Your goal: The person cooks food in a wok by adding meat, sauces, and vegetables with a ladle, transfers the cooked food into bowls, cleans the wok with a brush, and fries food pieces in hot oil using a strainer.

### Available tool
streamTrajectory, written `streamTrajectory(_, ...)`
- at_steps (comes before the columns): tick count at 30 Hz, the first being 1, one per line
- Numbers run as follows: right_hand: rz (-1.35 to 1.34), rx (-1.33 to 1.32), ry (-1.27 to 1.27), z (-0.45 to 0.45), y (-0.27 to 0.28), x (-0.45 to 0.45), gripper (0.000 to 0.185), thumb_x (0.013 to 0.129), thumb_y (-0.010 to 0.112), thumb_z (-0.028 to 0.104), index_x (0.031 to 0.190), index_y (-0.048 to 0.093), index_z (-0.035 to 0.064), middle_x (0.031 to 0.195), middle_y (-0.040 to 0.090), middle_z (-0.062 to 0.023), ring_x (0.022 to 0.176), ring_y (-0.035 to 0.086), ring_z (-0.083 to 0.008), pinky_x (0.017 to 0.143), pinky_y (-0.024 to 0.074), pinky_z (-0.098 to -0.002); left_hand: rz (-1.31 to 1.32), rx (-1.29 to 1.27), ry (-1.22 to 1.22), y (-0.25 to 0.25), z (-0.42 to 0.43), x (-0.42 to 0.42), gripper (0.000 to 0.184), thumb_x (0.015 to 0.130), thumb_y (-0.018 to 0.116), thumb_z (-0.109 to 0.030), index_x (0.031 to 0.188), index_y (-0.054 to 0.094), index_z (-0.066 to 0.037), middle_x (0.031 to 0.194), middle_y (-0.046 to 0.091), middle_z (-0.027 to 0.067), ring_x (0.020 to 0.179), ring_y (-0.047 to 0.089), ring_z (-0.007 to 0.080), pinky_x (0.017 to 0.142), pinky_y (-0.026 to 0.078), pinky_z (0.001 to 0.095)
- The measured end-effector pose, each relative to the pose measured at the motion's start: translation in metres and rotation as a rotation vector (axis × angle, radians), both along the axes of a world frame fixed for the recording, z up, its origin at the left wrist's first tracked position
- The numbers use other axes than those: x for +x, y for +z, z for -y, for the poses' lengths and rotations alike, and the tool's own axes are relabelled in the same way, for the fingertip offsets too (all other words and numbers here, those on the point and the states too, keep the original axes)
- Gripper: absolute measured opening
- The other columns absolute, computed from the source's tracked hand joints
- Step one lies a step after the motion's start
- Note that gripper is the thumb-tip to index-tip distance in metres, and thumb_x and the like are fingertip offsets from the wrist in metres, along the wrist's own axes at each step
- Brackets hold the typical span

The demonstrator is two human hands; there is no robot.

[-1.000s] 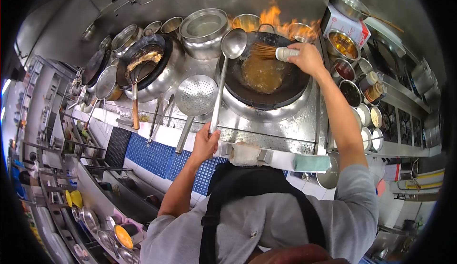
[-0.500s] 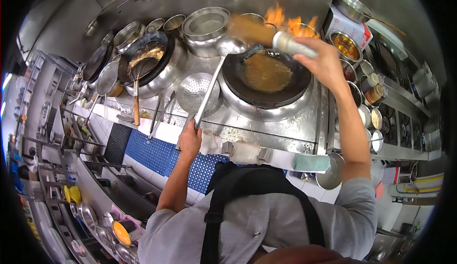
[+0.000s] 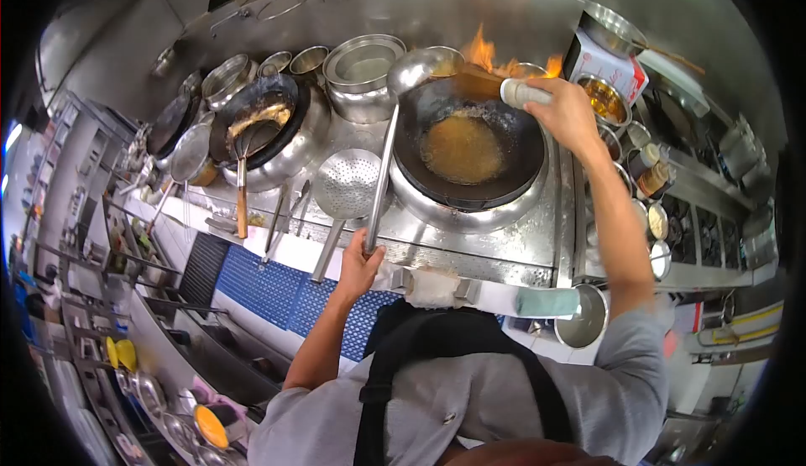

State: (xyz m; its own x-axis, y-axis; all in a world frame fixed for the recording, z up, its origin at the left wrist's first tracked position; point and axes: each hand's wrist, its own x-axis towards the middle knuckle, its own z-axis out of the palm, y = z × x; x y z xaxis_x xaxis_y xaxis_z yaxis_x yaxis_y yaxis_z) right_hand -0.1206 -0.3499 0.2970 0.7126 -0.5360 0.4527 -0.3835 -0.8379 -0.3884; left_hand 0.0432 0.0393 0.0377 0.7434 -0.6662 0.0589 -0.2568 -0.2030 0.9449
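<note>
My left hand (image 3: 359,264) is closed around the lower end of a long metal ladle handle. The ladle (image 3: 413,70) has its bowl raised at the far left rim of a black wok (image 3: 525,159). Brownish liquid (image 3: 463,149) lies in the bottom of that wok. My right hand (image 3: 564,113), at the wok's far right, grips the pale handle of a wok brush (image 3: 478,84). Its brown bristle end points left over the wok's far side and is blurred. A perforated strainer (image 3: 348,182) with a flat handle rests left of the wok.
Flames (image 3: 480,50) rise behind the wok. On the left, a second wok (image 3: 281,151) holds a wooden-handled wire skimmer (image 3: 241,189). A lidded metal pot (image 3: 363,63) stands at the back. To the right are a bowl of amber liquid (image 3: 604,101) and sauce bottles (image 3: 651,176).
The brush has moved rightward and lower, nearer the wok's far edge. My left hand has shifted right and down with the ladle. The flames look smaller.
</note>
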Motion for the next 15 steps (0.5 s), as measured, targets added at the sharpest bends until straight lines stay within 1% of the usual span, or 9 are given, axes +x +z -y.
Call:
streamTrajectory(2, 0.208, 0.004, 0.041, -0.023, -0.008, -0.005, 0.04, 0.077, 0.082, 0.017, 0.116, 0.074, 0.0087, 0.109, 0.073, -0.0166, 0.098, 0.07, -0.036, 0.088, 0.0545, -0.0412, -0.441, -0.091, -0.116, 0.058, 0.014, -0.027, 0.038, 0.097, 0.062, -0.004, 0.133, 0.052, -0.001, 0.068, 0.049, -0.0009, 0.052, 0.049, 0.0092, 0.046, 0.04, 0.0289)
streamTrajectory(3, 0.314, 0.018, 0.057, -0.035, -0.014, -0.007, 0.041, 0.078, 0.083, 0.017, 0.116, 0.074, 0.0088, 0.111, 0.073, -0.0155, 0.099, 0.07, -0.0353, 0.088, 0.0546, -0.0404, -0.606, -0.194, -0.18, 0.065, 0.019, -0.03, 0.043, 0.099, 0.058, -0.003, 0.14, 0.047, -0.005, 0.068, 0.047, -0.0007, 0.047, 0.041, 0.007, 0.042, 0.036, 0.0261)
streamTrajectory(5, 0.159, 0.039, 0.258, -0.037, -0.044, -0.001, 0.044, 0.079, 0.082, 0.019, 0.121, 0.072, 0.0101, 0.115, 0.072, -0.0148, 0.101, 0.07, -0.0341, 0.089, 0.0546, -0.0393, -0.906, -0.288, -0.294, 0.095, 0.016, -0.032, 0.041, 0.102, 0.056, -0.007, 0.141, 0.048, -0.007, 0.068, 0.043, -0.0016, 0.046, 0.037, 0.0065, 0.041, 0.035, 0.0244)
streamTrajectory(7, -0.04, -0.062, 0.227, -0.012, -0.059, -0.002, 0.043, 0.079, 0.082, 0.018, 0.121, 0.073, 0.0111, 0.115, 0.072, -0.015, 0.101, 0.07, -0.0337, 0.088, 0.0549, -0.0394, -1.06, -0.368, -0.306, 0.093, 0.002, -0.034, 0.04, 0.103, 0.055, -0.011, 0.142, 0.047, -0.008, 0.068, 0.039, -0.0028, 0.046, 0.036, 0.0051, 0.04, 0.033, 0.0212)
streamTrajectory(8, -0.051, -0.082, 0.168, 0.003, -0.052, -0.005, 0.043, 0.078, 0.081, 0.017, 0.12, 0.074, 0.0116, 0.114, 0.074, -0.0147, 0.094, 0.072, -0.0337, 0.085, 0.0557, -0.0403, -1.121, -0.382, -0.289, 0.083, -0.004, -0.035, 0.04, 0.103, 0.055, -0.01, 0.142, 0.048, -0.008, 0.067, 0.04, -0.0033, 0.047, 0.037, 0.0047, 0.04, 0.033, 0.0209)
streamTrajectory(9, -0.041, -0.044, 0.013, -0.004, -0.038, -0.007, 0.041, 0.078, 0.081, 0.017, 0.119, 0.075, 0.0112, 0.11, 0.075, -0.0154, 0.081, 0.073, -0.0327, 0.081, 0.056, -0.0411, -1.173, -0.409, -0.273, 0.073, -0.006, -0.034, 0.04, 0.103, 0.055, -0.01, 0.142, 0.048, -0.008, 0.066, 0.041, -0.0039, 0.047, 0.038, 0.0042, 0.04, 0.033, 0.0206)
streamTrajectory(11, 0.258, -0.012, 0.044, -0.001, -0.035, -0.01, 0.04, 0.08, 0.081, 0.019, 0.119, 0.074, 0.0102, 0.108, 0.074, -0.0174, 0.073, 0.071, -0.0308, 0.078, 0.0556, -0.0416, -0.744, -0.097, -0.211, 0.056, -0.014, -0.042, 0.043, 0.101, 0.057, -0.01, 0.143, 0.048, -0.006, 0.063, 0.048, 0.0007, 0.046, 0.045, 0.0092, 0.042, 0.04, 0.0246)
streamTrajectory(12, 0.279, 0.062, 0.099, -0.002, -0.031, -0.009, 0.038, 0.082, 0.079, 0.02, 0.118, 0.075, 0.0095, 0.106, 0.074, -0.0184, 0.072, 0.069, -0.0292, 0.079, 0.0549, -0.0406, -0.526, 0.06, -0.183, 0.05, -0.02, -0.047, 0.045, 0.1, 0.059, -0.01, 0.144, 0.048, -0.005, 0.062, 0.052, 0.003, 0.046, 0.049, 0.0117, 0.043, 0.044, 0.0266)
streamTrajectory(15, -0.046, 0.129, 0.175, 0.016, -0.05, 0.006, 0.036, 0.082, 0.078, 0.02, 0.117, 0.075, 0.0087, 0.104, 0.074, -0.0181, 0.08, 0.071, -0.0321, 0.082, 0.0548, -0.0417, 0.235, 0.331, -0.228, 0.051, -0.051, -0.048, 0.051, 0.095, 0.064, -0.013, 0.142, 0.047, -0.007, 0.069, 0.065, 0.0172, 0.059, 0.067, 0.0296, 0.056, 0.054, 0.0353)
